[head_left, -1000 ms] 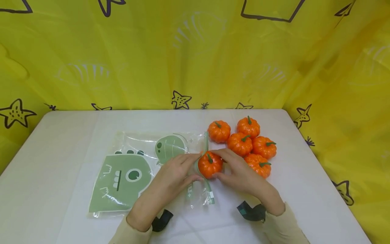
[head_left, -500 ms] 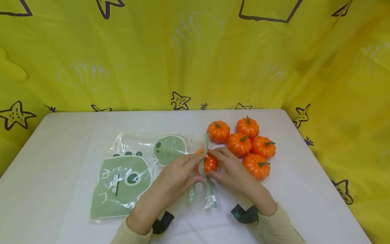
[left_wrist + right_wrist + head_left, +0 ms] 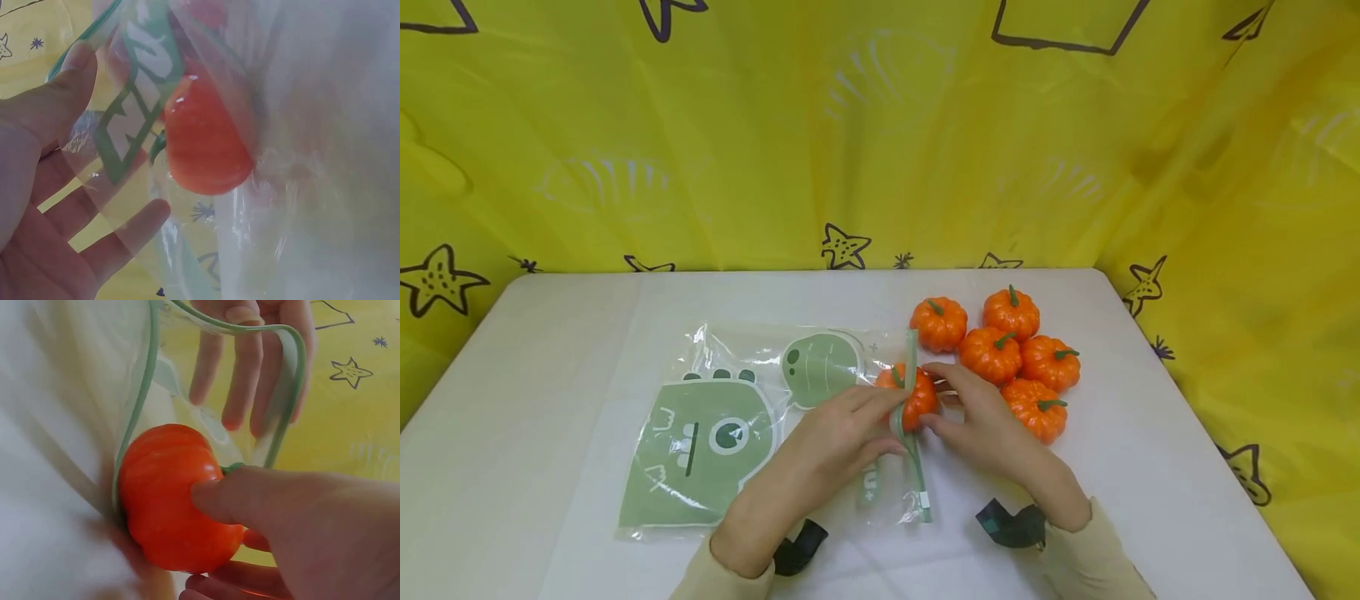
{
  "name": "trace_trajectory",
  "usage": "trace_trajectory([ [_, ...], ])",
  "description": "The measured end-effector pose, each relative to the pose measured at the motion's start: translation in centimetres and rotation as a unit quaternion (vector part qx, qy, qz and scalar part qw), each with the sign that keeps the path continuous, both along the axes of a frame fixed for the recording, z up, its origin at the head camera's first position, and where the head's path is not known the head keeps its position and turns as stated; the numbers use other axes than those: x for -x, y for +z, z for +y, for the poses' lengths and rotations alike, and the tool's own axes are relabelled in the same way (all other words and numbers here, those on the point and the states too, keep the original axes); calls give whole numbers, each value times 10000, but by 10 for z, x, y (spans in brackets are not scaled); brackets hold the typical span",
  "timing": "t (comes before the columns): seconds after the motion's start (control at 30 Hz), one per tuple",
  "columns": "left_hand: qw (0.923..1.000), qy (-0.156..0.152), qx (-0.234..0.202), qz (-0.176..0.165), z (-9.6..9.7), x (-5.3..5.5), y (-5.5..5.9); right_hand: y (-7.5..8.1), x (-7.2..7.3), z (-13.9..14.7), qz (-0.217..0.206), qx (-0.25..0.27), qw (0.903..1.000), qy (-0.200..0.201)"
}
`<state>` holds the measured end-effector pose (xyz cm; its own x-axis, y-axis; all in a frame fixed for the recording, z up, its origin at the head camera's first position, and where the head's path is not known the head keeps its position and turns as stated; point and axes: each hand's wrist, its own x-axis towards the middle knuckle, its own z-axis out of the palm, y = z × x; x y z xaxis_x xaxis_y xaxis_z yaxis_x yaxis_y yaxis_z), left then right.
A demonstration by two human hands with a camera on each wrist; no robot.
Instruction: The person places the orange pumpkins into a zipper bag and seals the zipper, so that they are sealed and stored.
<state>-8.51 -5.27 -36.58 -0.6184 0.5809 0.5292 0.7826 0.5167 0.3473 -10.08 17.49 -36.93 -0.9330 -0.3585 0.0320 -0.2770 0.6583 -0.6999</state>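
A small orange toy pumpkin point(image 3: 922, 405) sits at the mouth of a clear zip bag point(image 3: 700, 467), partly inside it. My right hand point(image 3: 985, 417) grips the pumpkin from the right; in the right wrist view the thumb point(image 3: 212, 499) presses its side and the fingers go beneath. My left hand point(image 3: 831, 429) holds the bag's green zip edge point(image 3: 294, 387), thumb over the rim and fingers hanging on the other side of the film. Through the plastic, the left wrist view shows the pumpkin point(image 3: 209, 144) with its green stem.
Several more orange pumpkins point(image 3: 990, 355) cluster to the right of the bag, one close to my right hand. The bag lies flat on the white-covered table point(image 3: 565, 367), a white slider point(image 3: 924, 499) at its zip's near end. A yellow patterned curtain point(image 3: 760, 167) surrounds the table.
The pumpkin has moved left from in front of the bag's opening to partly inside it, guided by my right hand. The zip edge now crosses over it. The other pumpkins stay put.
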Motion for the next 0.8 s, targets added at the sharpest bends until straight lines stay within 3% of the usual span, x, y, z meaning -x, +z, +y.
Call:
trace_trajectory([
  [0.2,9997,-242,27,-35,0,-1,0,-4,3,-8,-73,330,9994,-117],
  [0.5,9995,-144,161,-251,-4,1,1,0,1,-2,-122,308,9990,-314],
  [0.8,9988,-146,303,-363,-4,0,2,1,-3,-3,-90,139,9998,145],
])
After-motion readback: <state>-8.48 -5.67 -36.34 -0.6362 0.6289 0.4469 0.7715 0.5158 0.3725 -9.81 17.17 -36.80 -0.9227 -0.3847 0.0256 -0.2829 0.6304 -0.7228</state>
